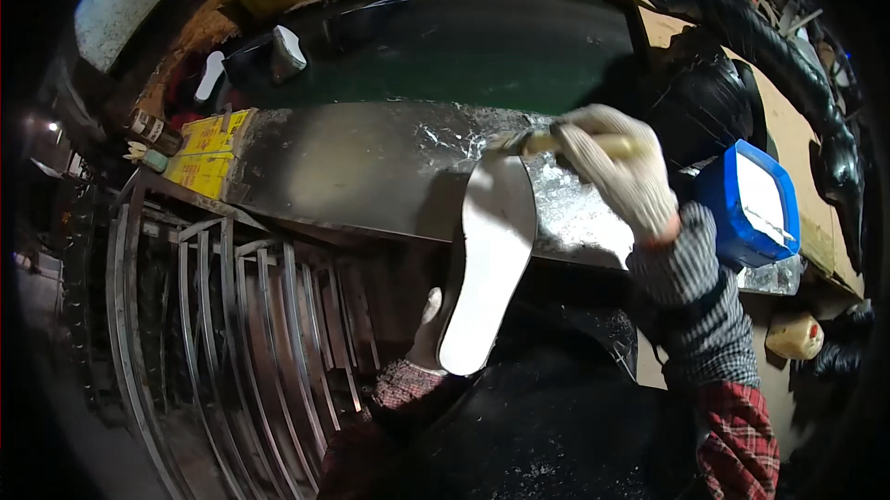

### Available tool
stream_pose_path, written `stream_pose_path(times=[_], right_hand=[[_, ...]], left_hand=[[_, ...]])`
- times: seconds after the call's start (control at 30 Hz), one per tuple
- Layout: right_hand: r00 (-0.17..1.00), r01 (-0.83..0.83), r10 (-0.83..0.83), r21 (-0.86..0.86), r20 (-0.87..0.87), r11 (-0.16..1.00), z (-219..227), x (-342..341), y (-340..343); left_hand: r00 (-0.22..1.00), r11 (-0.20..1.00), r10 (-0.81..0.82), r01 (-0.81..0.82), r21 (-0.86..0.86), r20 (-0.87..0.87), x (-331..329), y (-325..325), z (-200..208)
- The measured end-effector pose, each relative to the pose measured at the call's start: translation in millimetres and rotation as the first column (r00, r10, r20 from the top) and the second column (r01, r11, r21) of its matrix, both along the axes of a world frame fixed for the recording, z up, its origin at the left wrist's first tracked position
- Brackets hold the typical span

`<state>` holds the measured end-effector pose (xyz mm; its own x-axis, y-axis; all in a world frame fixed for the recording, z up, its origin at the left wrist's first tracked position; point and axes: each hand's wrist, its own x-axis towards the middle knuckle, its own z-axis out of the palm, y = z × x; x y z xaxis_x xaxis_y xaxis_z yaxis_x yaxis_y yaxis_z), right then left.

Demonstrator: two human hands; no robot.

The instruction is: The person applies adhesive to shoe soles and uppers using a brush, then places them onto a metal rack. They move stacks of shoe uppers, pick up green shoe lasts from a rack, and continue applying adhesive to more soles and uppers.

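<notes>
A white shoe sole (496,240) stands lengthwise before me, its broad toe end up at the bench edge and its heel end toward me. My left hand (428,333), in a pale glove, grips it low on the left; the thumb shows, while the other fingers are hidden behind the sole. Over the toe end, my gloved right hand (616,162) is closed round a wooden-handled brush (536,143). The bristles are at the toe's upper edge, hard to make out. To the right of that hand, a blue tub (728,203) contains white stuff that looks like glue.
Beyond the metal bench top (343,162), smeared white at right, runs a dark green belt (464,60). White soles (288,48) lie at its left end. A metal rack (255,342) stands lower left. Black wrapped material (700,83) and a cream jug (794,336) are at right.
</notes>
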<state>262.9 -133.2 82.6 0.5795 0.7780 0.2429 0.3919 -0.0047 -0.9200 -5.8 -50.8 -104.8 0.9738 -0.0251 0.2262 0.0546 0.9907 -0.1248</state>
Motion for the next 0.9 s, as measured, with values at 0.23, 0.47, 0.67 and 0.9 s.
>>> stream_pose_path(times=[0.23,0.47,0.67,0.9], right_hand=[[0.711,-0.582,0.589,-0.147,0.384,0.799,13,-59,-58],[0.806,-0.573,0.564,-0.002,0.182,0.819,4,-86,-86],[0.904,-0.355,0.326,-0.060,-0.276,0.933,-11,-71,-136],[0.917,-0.192,0.162,-0.048,-0.364,0.980,-47,-23,-99]], left_hand=[[0.962,0.983,0.131,-0.095,0.158,-0.240,7,-13,35],[0.915,0.928,0.309,-0.231,0.291,-0.260,13,-14,44],[0.993,0.999,-0.032,0.032,-0.002,0.110,12,-8,38],[0.997,0.992,-0.021,0.030,0.126,-0.077,-6,2,5]])
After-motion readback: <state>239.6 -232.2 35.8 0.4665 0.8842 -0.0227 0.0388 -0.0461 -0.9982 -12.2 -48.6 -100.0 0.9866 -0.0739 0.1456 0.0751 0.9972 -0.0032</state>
